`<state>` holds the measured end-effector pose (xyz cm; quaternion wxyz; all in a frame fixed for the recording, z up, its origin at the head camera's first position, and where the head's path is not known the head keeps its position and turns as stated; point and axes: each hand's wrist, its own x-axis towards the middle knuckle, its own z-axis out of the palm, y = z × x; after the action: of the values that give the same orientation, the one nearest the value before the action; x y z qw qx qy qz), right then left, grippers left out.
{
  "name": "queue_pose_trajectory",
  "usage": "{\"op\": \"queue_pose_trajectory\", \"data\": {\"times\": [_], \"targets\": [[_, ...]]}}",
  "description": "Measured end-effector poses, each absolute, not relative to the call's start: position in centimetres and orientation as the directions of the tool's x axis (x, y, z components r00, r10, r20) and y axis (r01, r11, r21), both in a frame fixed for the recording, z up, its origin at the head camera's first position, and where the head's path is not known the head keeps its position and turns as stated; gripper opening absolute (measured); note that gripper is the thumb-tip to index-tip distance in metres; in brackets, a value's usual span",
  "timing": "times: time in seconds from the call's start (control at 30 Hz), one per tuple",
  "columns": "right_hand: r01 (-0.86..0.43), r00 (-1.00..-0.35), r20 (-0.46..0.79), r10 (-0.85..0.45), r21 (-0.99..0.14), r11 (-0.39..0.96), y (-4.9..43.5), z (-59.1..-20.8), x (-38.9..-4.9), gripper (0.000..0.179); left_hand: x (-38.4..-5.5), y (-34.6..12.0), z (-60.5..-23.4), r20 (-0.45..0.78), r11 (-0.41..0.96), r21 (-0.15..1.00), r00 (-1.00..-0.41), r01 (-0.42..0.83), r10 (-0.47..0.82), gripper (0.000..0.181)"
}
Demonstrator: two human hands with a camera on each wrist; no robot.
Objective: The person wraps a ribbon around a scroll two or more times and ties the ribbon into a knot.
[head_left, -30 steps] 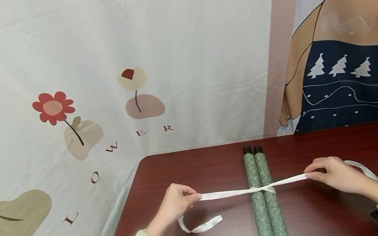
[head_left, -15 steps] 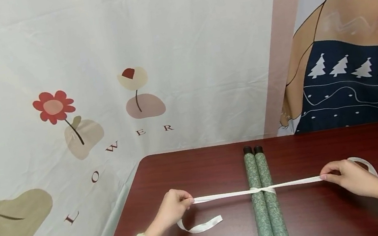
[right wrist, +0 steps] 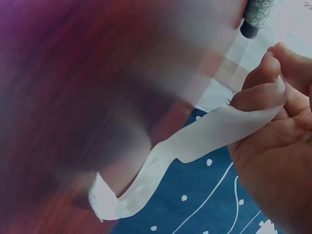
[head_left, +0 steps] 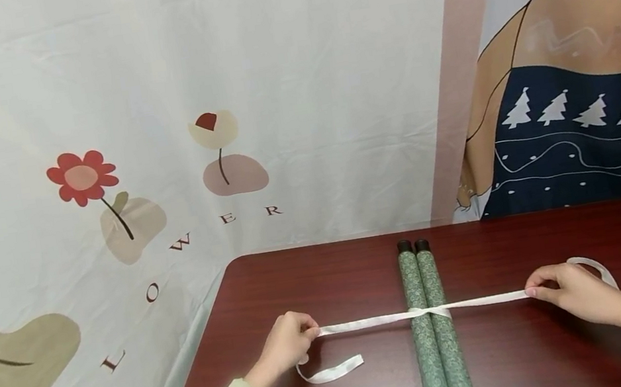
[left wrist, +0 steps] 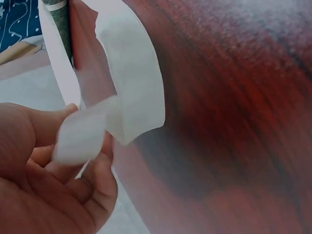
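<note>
Two green patterned scroll-like rolls [head_left: 427,350] with black end caps lie side by side on the table. A white ribbon [head_left: 366,323] wraps round both and crosses over itself on top of them. My left hand [head_left: 289,344] pinches one length of it, left of the rolls; my right hand [head_left: 578,290] pinches the other, on the right. Both lengths run straight and level from the crossing. In the left wrist view the loose ribbon tail [left wrist: 134,68] curls past the fingers. The other ribbon tail [right wrist: 161,156] hangs from the palm in the right wrist view.
The dark red wooden table [head_left: 324,285] has its far edge against a white curtain [head_left: 330,83] printed with flowers. A navy printed cloth [head_left: 586,145] with white trees hangs at the back right.
My right hand has moved outward to the right and my left hand slightly left and down. The ribbon between them is pulled straighter, with longer lengths showing; little differs over the last half second.
</note>
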<state>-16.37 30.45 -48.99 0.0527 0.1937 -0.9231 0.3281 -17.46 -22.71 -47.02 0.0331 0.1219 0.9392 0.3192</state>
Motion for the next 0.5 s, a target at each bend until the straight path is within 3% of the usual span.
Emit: {"op": "queue_pose_trajectory", "data": {"times": [0.17, 0.3, 0.5], "targets": [[-0.343, -0.937, 0.166, -0.307, -0.6, 0.722, 30.3, -48.3, -16.3, 0.007, -17.8, -21.4, -46.5, 0.114, 0.85, 0.439, -0.956, 0.291, 0.269, 0.01], [-0.325, -0.944, 0.158, -0.291, -0.604, 0.727, 30.3, -48.2, -16.3, 0.009, -18.2, -19.0, -46.1, 0.124, 0.8, 0.503, -0.944, 0.326, 0.306, 0.017], [-0.398, -0.916, 0.227, -0.33, -0.61, 0.685, 30.2, -48.9, -16.4, 0.014, -19.2, -14.9, -45.6, 0.082, 0.717, 0.588, -0.91, 0.374, 0.407, 0.035]]}}
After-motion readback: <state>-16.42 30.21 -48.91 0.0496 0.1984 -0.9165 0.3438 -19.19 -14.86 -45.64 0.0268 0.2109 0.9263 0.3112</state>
